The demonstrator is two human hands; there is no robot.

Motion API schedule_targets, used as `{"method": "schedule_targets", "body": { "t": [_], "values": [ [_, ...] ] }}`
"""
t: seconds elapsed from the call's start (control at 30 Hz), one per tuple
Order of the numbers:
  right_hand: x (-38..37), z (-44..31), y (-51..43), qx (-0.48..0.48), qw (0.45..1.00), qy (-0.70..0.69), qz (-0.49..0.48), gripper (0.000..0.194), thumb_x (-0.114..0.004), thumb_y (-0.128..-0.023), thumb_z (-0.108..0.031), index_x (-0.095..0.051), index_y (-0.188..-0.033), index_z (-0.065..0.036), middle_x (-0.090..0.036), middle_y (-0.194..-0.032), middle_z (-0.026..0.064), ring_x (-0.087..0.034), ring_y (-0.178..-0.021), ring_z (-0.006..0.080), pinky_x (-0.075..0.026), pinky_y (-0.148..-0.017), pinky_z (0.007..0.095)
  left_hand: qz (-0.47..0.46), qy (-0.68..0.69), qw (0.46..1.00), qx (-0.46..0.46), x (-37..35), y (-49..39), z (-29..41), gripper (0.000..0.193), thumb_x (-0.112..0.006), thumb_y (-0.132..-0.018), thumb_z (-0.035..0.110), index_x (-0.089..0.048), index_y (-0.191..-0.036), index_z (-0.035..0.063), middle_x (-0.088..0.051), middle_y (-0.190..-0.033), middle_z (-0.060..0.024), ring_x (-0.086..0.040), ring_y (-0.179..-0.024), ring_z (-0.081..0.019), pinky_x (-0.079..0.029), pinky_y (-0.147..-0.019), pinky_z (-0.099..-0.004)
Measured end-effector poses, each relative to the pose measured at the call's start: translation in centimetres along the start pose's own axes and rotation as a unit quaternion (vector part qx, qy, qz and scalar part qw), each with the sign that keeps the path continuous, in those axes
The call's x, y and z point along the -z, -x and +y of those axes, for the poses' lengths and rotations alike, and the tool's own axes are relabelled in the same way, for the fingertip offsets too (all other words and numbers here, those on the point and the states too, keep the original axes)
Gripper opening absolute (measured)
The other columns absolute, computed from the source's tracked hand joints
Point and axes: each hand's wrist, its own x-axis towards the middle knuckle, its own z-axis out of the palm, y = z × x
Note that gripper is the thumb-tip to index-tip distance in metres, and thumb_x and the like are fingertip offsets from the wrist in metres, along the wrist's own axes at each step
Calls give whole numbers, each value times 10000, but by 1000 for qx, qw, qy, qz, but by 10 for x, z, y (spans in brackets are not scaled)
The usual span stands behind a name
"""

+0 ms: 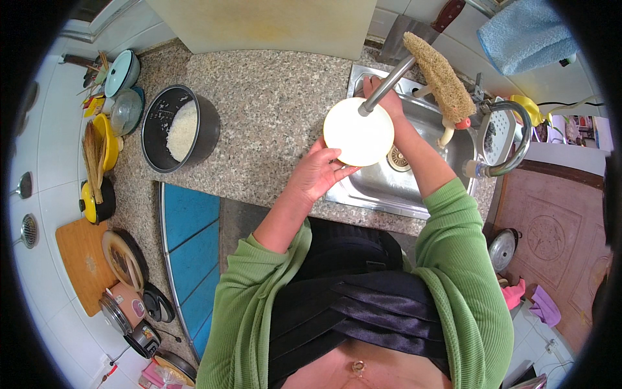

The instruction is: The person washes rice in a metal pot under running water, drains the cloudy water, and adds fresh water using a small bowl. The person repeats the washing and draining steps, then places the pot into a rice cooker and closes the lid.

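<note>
My left hand (318, 167) grips the lower left edge of a round white dish (357, 136), thumb on top and fingers below. The dish is held under the end of a metal spout (388, 87), over the left edge of the stainless steel sink (374, 192). Behind the dish and spout, my right hand (386, 99) reaches to the sink's back left corner. Its fingers are partly hidden, so I cannot tell whether they hold anything. To the left, a dark inner pot (206, 129) with white rice (182, 133) in it stands on the granite counter (262, 116).
A loofah (440, 78) hangs over the sink beside a curved metal tap (525, 121). A cleaver (408, 39) leans at the back wall, near a blue towel (527, 36). Bowls (121, 73), a straw brush (92, 160) and a wooden cutting board (87, 265) line the left side.
</note>
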Motion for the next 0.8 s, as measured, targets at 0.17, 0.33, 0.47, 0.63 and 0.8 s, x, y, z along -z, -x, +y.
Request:
{"method": "schedule_targets", "body": {
  "t": [0.17,0.33,0.47,0.63,0.8],
  "values": [
    [-2,1,-1,-9,1000,-21,21,337,-560,-831,-265,-574,-1070,-28,-610,-1111,227,-600,-1062,375,-531,-847,443,6,4,1000,2,4,-1,-2,676,-564,-849,33,-257,-1450,74,-405,-1402,-196,-476,-1271,-385,-434,-1055,-548],
    [-10,8,-4,73,994,67,46,306,-564,-829,-246,-593,-1040,-25,-626,-1079,223,-608,-1044,380,-529,-839,451,9,18,1000,3,7,-4,-4,673,-542,-848,10,-259,-1455,78,-404,-1406,-198,-471,-1276,-390,-431,-1053,-559],
    [-12,12,-5,60,996,61,37,291,-551,-840,-222,-579,-1054,-27,-621,-1086,224,-607,-1045,381,-525,-842,462,16,24,1000,2,9,-4,-6,668,-532,-847,-4,-261,-1453,71,-403,-1406,-202,-468,-1279,-393,-428,-1054,-564],
    [-13,14,-8,65,989,133,-19,421,-503,-898,-146,-488,-1280,31,-567,-1120,201,-577,-1043,346,-516,-862,413,20,29,999,1,12,-7,-7,666,-526,-845,-14,-264,-1452,68,-406,-1402,-204,-464,-1282,-398,-423,-1055,-573],
    [-17,18,-11,75,991,108,24,307,-540,-862,-197,-533,-1115,-23,-607,-1103,234,-604,-1062,379,-530,-841,463,22,32,999,2,17,-8,-9,686,-529,-831,-25,-268,-1456,76,-405,-1408,-200,-462,-1284,-395,-413,-1059,-578]
  ]
}}
